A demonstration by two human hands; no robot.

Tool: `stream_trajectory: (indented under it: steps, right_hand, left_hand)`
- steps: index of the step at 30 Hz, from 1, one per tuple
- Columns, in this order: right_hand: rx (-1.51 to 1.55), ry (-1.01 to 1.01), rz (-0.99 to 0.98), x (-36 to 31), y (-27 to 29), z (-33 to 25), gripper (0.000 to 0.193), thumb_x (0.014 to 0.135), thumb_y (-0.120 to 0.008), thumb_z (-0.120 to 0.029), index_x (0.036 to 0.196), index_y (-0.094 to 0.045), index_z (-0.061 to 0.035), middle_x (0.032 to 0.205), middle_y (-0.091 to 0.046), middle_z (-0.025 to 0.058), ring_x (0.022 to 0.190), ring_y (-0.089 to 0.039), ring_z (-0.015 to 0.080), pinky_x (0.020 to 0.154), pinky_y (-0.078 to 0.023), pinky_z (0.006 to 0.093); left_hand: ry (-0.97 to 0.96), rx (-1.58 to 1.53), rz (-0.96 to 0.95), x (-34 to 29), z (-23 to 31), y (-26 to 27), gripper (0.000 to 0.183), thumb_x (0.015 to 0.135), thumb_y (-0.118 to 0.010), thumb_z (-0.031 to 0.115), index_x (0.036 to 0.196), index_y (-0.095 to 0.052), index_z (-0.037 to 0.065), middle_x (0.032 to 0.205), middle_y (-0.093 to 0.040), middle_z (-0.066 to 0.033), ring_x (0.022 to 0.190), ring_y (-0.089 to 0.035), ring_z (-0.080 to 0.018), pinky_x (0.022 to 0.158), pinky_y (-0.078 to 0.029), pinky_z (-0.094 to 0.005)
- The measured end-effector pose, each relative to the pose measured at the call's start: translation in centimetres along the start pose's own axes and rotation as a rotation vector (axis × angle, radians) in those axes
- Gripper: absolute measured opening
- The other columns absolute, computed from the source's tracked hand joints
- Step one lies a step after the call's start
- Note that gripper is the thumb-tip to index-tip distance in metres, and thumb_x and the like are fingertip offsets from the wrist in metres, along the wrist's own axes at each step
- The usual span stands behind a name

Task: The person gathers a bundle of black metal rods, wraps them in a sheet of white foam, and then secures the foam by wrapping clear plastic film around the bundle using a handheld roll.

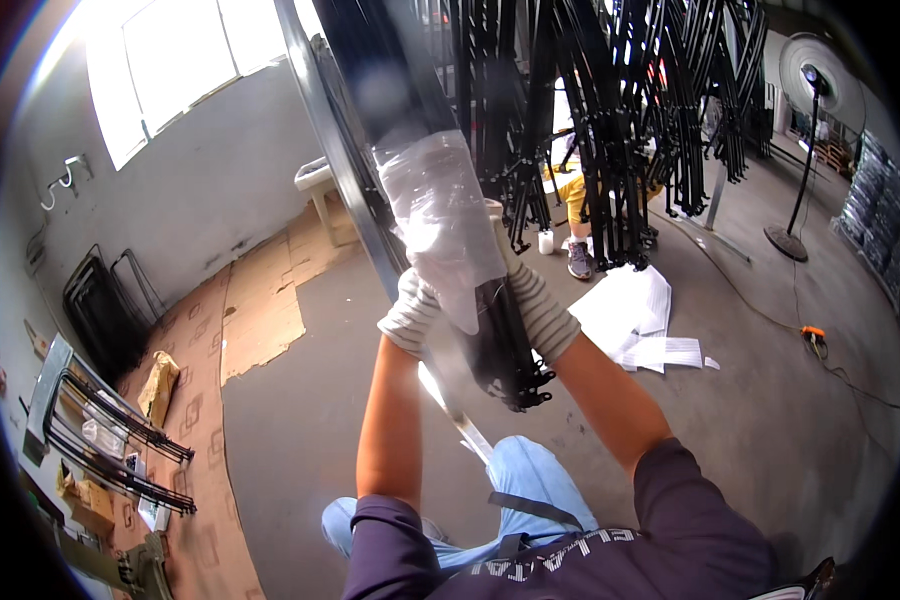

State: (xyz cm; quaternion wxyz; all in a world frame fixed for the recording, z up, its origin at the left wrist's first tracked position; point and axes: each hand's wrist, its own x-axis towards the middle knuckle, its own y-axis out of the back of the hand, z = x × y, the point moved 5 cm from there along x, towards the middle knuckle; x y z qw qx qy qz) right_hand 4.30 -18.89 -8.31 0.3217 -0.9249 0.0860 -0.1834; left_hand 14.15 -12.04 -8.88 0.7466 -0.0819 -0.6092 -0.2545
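Observation:
A bundle of black metal tube frames (515,350) hangs in front of me, its lower ends bent and fitted with small brackets. Clear plastic wrap (435,195) is gathered around the bundle above those ends. My left hand (417,300), in a pale glove with a striped cuff, is closed at the wrap's left edge, its fingers mostly behind the plastic. On the other side my right hand (515,260), gloved alike, is closed around the edge of the wrap and bundle; its fingers are partly hidden.
Many black frames (610,150) hang ahead to the right, a person in yellow trousers (573,200) behind them. A metal post (340,130) rises close on the left. White foam sheets (635,315), a standing fan (808,100) and an orange socket on a cable (813,331) lie rightward.

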Motion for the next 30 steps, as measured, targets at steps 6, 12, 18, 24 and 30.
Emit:
stream_trajectory:
  steps: [6,12,18,24,30]
  right_hand:
    - [-0.306,0.251,0.058,3.1,3.4,-1.9,0.027,0.090,-0.042,-0.012,0.114,-0.045,-0.0008,0.092,-0.057,0.0011,0.079,-0.052,0.0043,0.065,-0.046,0.0151]
    - [-0.367,0.253,0.083,1.9,4.2,0.3,0.029,0.089,-0.045,-0.012,0.115,-0.044,-0.0008,0.097,-0.055,0.0040,0.077,-0.053,0.0073,0.064,-0.047,0.0161]
    - [-0.109,0.134,-0.053,-0.4,3.8,1.0,0.037,0.081,-0.059,-0.013,0.113,-0.043,-0.0037,0.083,-0.058,0.0054,0.070,-0.057,0.0091,0.062,-0.050,0.0197]
    - [-0.262,0.283,0.241,-2.5,3.6,-3.0,0.038,0.071,-0.070,-0.020,0.100,-0.052,-0.0038,0.081,-0.059,0.0057,0.064,-0.058,0.0127,0.057,-0.051,0.0259]
    - [-0.847,0.408,0.041,-7.6,3.7,-8.5,0.053,0.072,-0.067,-0.027,0.116,-0.048,-0.0035,0.097,-0.058,0.0070,0.088,-0.057,0.0169,0.081,-0.046,0.0305]
  left_hand:
    - [0.602,-0.257,-0.299,-1.1,-5.6,0.6,0.030,0.089,-0.043,0.017,0.115,-0.046,0.003,0.100,-0.057,-0.0068,0.089,-0.055,-0.0154,0.076,-0.046,-0.0236]
    - [0.578,0.141,-0.452,-3.5,-9.5,2.0,0.031,0.089,-0.040,0.025,0.113,-0.048,0.006,0.099,-0.056,-0.0052,0.088,-0.054,-0.0151,0.074,-0.046,-0.0265]
    - [0.621,-0.187,-0.031,0.1,-1.7,0.5,0.045,0.085,-0.046,0.043,0.114,-0.052,0.008,0.098,-0.059,-0.0058,0.086,-0.057,-0.0142,0.073,-0.047,-0.0249]
    - [0.540,-0.849,0.177,5.9,4.8,0.3,0.050,0.079,-0.063,0.030,0.118,-0.046,0.004,0.101,-0.057,-0.0061,0.086,-0.058,-0.0172,0.076,-0.048,-0.0277]
    - [0.668,-0.930,0.221,6.1,6.1,-1.6,0.039,0.077,-0.067,0.019,0.111,-0.052,0.007,0.102,-0.057,-0.0049,0.085,-0.058,-0.0151,0.073,-0.050,-0.0249]
